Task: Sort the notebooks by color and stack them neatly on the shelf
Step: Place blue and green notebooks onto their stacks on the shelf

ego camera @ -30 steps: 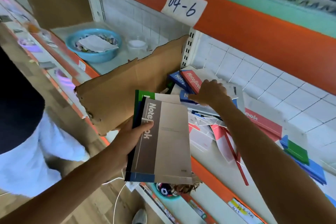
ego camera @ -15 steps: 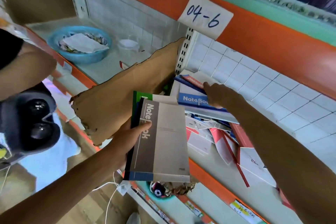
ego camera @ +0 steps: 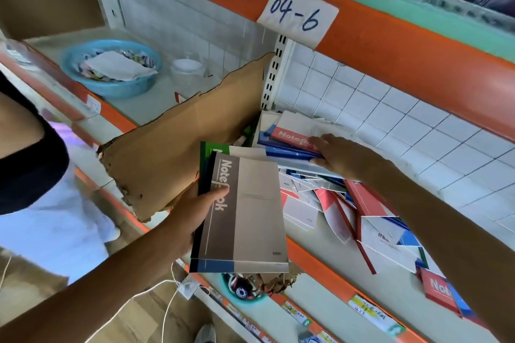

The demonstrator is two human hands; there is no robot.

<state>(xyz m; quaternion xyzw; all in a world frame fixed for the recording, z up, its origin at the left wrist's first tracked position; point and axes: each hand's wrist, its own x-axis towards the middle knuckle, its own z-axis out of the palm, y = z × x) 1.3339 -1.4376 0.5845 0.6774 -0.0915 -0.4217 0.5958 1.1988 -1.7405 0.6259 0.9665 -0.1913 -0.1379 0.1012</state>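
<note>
My left hand (ego camera: 195,211) grips a small stack of notebooks in front of the shelf; a brown notebook (ego camera: 250,211) lies on top, with a blue one and a green one (ego camera: 213,147) under it. My right hand (ego camera: 340,156) reaches into the shelf and holds several notebooks at their right edge, a red notebook (ego camera: 292,138) uppermost and blue ones (ego camera: 284,152) below. Under and right of that hand, red, white and blue notebooks (ego camera: 348,211) lie in a loose jumble on the shelf board (ego camera: 312,256).
A torn cardboard divider (ego camera: 181,153) stands left of the notebooks. Beyond it are a blue basin (ego camera: 111,83) with papers and a clear jar (ego camera: 188,71). An orange shelf above carries a label "04-6" (ego camera: 296,12). A person in a dark top stands at the left.
My right hand has slid to the right edge of the lifted notebooks; a red one now lies on top of them. The camera moved closer. The left hand's stack stays put.
</note>
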